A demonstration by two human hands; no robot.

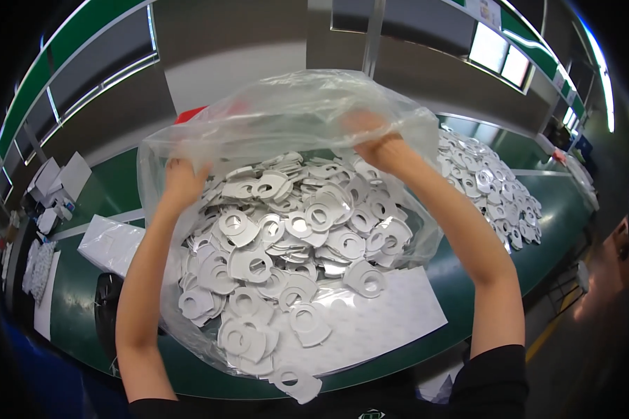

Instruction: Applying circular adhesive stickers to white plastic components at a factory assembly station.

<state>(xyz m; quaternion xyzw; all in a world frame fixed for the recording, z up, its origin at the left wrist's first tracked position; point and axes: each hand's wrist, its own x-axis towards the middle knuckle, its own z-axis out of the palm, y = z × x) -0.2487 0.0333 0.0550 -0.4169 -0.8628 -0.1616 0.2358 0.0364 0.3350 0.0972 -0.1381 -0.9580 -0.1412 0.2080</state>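
A large clear plastic bag [279, 122] stands spread over the bench in front of me. Inside it and spilling toward me lies a heap of white flat plastic parts [304, 223], each with a round hole. My left hand [184, 180] is closed on the bag's left side, its fingers partly veiled by the film. Farther right and higher, my right hand [374, 140] is closed on the film, somewhat blurred and partly covered by it. One white part [297, 384] lies apart at the bench's near edge.
A second pile of white parts [486, 185] covers the green bench [552, 209] at the right. White sheet material [391, 314] lies under the near side of the heap. A plastic-wrapped white package [112, 244] and a black object [107, 307] sit at the left; something red [191, 114] shows behind the bag.
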